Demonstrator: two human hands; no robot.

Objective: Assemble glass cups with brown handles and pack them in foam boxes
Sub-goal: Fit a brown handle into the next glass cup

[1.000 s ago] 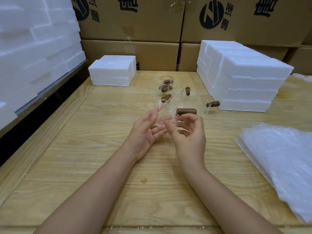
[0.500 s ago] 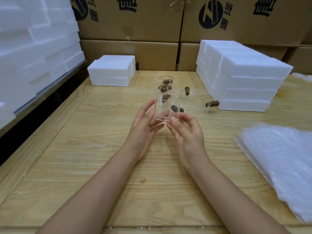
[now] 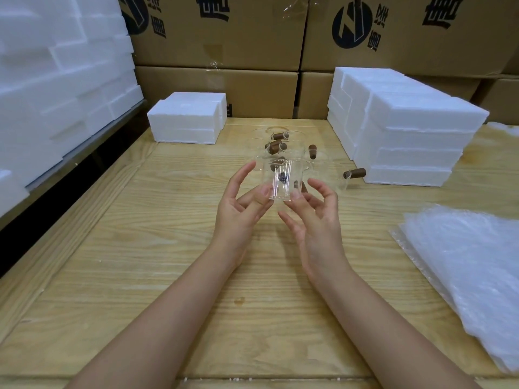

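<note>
A: Big stuff first, go
B: Cardboard boxes stacked across the back, wooden table in front. Foam stack off the table's left edge, foam boxes piled back right on the table, bubble wrap near right, single foam box back left
A: Cups?
B: Loose cups with brown handles clustered mid-table, between the foam piles
A: Task cup?
B: Glass cup upright, lifted off the table just in front of that cluster, brown handle showing through the glass
A: Hands?
B: Left hand fingers nearly straight, tips pressing the cup's base from the left. Right hand thumb at the base, fingers curled beside it, pinching the cup
</note>
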